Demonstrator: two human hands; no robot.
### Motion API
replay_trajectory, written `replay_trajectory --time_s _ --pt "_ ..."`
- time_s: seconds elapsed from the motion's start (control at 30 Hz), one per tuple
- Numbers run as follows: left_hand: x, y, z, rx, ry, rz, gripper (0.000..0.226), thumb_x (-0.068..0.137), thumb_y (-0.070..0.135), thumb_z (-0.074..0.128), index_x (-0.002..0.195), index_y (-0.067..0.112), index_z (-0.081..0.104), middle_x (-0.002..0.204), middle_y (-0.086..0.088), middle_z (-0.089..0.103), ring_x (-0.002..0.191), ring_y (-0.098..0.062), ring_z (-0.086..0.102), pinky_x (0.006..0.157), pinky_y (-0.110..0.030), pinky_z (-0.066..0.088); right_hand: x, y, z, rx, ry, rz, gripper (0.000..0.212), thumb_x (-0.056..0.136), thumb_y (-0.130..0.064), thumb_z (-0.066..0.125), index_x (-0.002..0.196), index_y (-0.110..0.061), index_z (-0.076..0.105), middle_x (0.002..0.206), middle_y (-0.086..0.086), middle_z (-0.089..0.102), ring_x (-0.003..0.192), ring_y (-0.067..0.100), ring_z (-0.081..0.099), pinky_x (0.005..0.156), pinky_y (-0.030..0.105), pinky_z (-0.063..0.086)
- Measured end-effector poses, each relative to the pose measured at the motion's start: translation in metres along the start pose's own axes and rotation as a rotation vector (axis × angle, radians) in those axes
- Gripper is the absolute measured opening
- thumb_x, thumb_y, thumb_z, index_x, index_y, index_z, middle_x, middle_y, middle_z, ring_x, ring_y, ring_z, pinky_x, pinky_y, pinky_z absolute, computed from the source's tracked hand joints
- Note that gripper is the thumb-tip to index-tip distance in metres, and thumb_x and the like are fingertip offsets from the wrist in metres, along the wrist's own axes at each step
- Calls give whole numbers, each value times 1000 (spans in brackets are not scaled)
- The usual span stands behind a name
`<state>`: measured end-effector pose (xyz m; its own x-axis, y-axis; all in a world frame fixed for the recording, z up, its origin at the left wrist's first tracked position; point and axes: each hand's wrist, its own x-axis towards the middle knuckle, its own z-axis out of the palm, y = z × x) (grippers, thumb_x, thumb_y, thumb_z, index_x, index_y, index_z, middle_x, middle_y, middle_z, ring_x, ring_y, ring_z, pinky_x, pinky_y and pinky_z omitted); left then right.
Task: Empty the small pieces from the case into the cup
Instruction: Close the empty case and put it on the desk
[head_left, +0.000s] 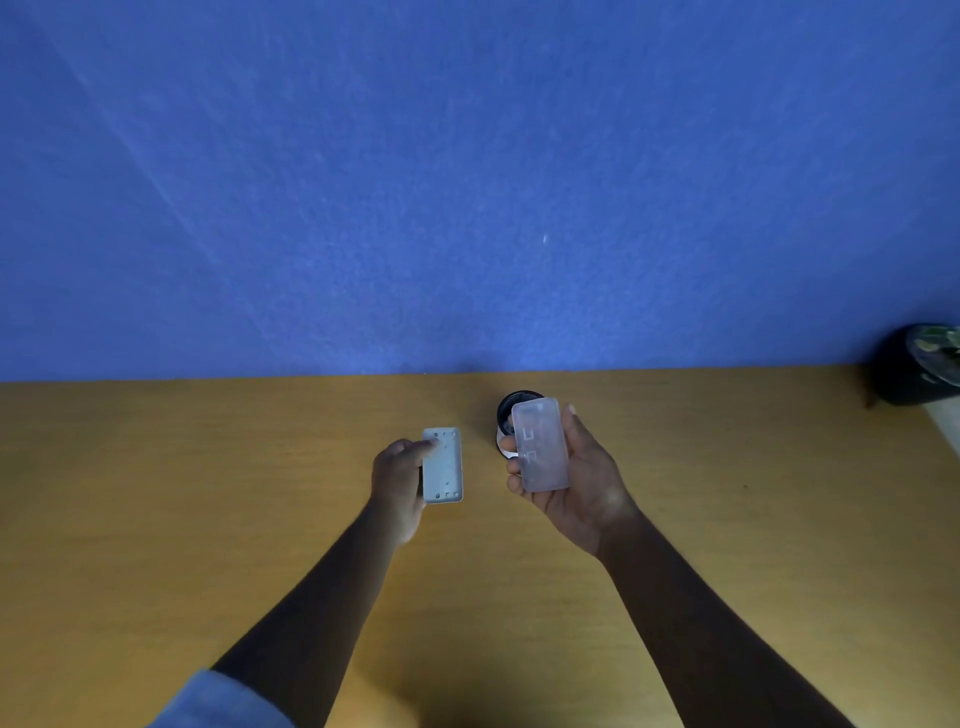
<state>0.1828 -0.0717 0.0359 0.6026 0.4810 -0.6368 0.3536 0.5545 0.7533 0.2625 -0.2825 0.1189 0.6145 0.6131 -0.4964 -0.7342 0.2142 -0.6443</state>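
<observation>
The case is apart in two translucent halves. My left hand (397, 480) grips one flat half, the case lid (442, 465), by its left edge, just above the table. In my right hand (576, 480) lies the other half, the case body (538, 445), resting on palm and fingers with a few pale small pieces faintly showing inside. Behind the body's far end stands the dark cup (506, 410) with a white base, partly hidden by that half and my fingers. The cup's inside is too dark to read.
The wooden table (208, 493) runs to a blue wall (467, 182) at the back. A dark pot with a plant (919, 366) stands at the far right edge.
</observation>
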Motion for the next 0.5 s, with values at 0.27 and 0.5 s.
replay_trajectory --time_s 0.27,0.5 --pt "-51 2 5 -414 -356 -40 32 97 26 59 118 3 65 103 -17 68 87 -30 68 75 -39 53 -10 2 11 10 -47 -14 77 107 -62 41 148 2 56 109 21 71 80 27 67 73 38 60" --pt "-72 7 9 -642 -466 -64 44 103 40 42 123 7 65 97 -17 64 80 -27 58 73 -37 48 -20 5 17 19 -43 -27 76 107 -61 41 148 1 55 108 20 70 82 28 67 73 39 58"
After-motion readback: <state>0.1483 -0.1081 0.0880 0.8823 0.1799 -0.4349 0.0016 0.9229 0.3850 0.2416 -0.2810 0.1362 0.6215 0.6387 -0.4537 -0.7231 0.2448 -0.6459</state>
